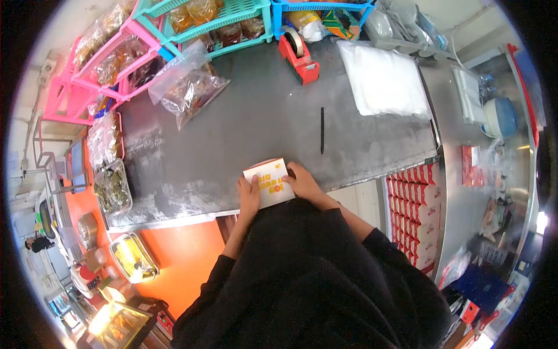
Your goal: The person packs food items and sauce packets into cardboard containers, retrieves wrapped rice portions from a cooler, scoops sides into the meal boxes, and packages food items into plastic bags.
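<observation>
A small white box with orange and yellow print (269, 182) is held at the front edge of the dark metal table (232, 134), close to my body. Around its left side my left hand (249, 195) is closed, the thumb lying on the printed face. My right hand (304, 182) grips the right side near the upper corner. A strip of red shows along the box's far edge. Farther off, a black pen-like stick (322, 130) lies on the table, right of the box and touching neither hand.
A red tape dispenser (299, 57), a stack of white plastic bags (385, 79) and a filled clear bag (189, 90) lie toward the back. Pink (110, 78) and teal baskets (232, 29) stand at back left. Folded red-and-white boxes (414, 212) are below right.
</observation>
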Demonstrator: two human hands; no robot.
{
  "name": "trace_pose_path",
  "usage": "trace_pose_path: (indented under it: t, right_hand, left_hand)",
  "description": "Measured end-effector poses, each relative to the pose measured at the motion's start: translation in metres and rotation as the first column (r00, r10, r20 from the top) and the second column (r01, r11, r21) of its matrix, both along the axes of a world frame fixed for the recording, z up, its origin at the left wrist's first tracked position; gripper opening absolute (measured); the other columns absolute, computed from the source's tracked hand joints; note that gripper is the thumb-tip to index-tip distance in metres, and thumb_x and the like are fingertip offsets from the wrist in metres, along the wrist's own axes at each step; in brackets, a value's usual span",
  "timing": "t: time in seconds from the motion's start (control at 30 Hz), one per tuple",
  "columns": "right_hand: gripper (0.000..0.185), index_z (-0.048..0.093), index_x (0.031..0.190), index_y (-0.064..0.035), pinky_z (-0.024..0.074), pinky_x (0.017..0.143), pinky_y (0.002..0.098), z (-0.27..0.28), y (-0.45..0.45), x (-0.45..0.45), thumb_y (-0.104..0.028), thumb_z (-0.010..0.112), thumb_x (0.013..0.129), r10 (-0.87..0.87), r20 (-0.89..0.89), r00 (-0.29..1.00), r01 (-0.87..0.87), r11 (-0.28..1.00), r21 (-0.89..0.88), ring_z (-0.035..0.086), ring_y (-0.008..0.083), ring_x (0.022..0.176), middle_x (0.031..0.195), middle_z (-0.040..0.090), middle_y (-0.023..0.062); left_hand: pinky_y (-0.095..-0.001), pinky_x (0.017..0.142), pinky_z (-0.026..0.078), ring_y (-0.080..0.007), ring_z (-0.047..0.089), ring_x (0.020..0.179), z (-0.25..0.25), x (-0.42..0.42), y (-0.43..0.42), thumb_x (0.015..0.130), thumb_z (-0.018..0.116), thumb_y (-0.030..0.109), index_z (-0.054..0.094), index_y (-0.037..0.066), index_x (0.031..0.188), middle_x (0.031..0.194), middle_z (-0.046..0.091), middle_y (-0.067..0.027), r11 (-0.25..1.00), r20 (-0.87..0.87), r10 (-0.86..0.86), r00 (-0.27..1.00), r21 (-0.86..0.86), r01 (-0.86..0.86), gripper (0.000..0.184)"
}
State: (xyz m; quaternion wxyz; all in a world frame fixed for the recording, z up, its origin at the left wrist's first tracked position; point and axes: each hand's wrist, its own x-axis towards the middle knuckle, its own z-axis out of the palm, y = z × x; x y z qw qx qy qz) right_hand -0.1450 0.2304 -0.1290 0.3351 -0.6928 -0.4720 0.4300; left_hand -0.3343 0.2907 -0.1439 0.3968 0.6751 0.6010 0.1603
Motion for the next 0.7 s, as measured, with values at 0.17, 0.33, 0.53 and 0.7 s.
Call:
trace_pose_path:
  t: [0.17, 0.33, 0.53, 0.7]
  right_hand:
    - [0.048, 0.038, 0.112, -0.0015, 0.0456, 0.080, 0.0326, 0.040, 0.010, 0.014, -0.019, 0.068, 0.080, -0.097, -0.514, 0.852, 0.021, 0.988, -0.152, 0.053, 0.0192, 0.099, 0.102, 0.055, 0.0117]
    - [0.060, 0.038, 0.114, -0.0018, 0.0455, 0.085, 0.0340, 0.062, 0.018, 0.030, -0.029, 0.074, 0.074, -0.032, -0.573, 0.819, 0.002, 0.999, -0.052, 0.055, 0.0185, 0.093, 0.097, 0.057, 0.0120]
    - [0.030, 0.057, 0.102, -0.0036, 0.0480, 0.070, 0.0282, 0.095, 0.075, 0.083, -0.023, 0.066, 0.081, 0.077, -0.314, 0.946, -0.054, 0.995, 0.081, 0.059, 0.0119, 0.078, 0.086, 0.065, 0.0084]
    - [0.019, 0.064, 0.095, -0.0062, 0.0471, 0.069, 0.0349, 0.054, 0.159, 0.185, -0.021, 0.059, 0.085, -0.606, 0.243, 0.758, 0.445, 0.752, 0.486, 0.061, 0.0302, 0.078, 0.090, 0.061, 0.0158]
  left_hand:
    - [-0.0281, 0.077, 0.044, -0.0167, 0.052, 0.092, 0.065, 0.021, 0.014, 0.084, 0.062, 0.032, 0.045, 0.003, 0.114, 0.107, 0.050, -0.0111, 0.913, 0.496, 0.356, 0.792, -0.367, -0.181, 0.045]
    - [-0.0251, 0.069, 0.047, -0.0125, 0.055, 0.079, 0.087, 0.034, 0.022, 0.084, 0.063, 0.021, 0.048, 0.006, 0.112, 0.095, 0.055, -0.0066, 0.956, 0.566, 0.234, 0.791, -0.281, -0.082, 0.036]
    - [-0.0259, 0.072, 0.045, -0.0117, 0.053, 0.085, 0.099, 0.033, 0.028, 0.088, 0.055, 0.016, 0.036, 0.013, 0.127, 0.098, 0.052, -0.0072, 0.950, 0.652, 0.248, 0.716, -0.310, -0.046, 0.044]
    - [-0.0236, 0.074, 0.041, -0.0122, 0.049, 0.084, 0.126, 0.049, 0.042, 0.092, 0.050, 0.024, 0.027, 0.015, 0.134, 0.094, 0.048, -0.0056, 0.974, 0.728, 0.203, 0.655, -0.219, -0.059, 0.049]
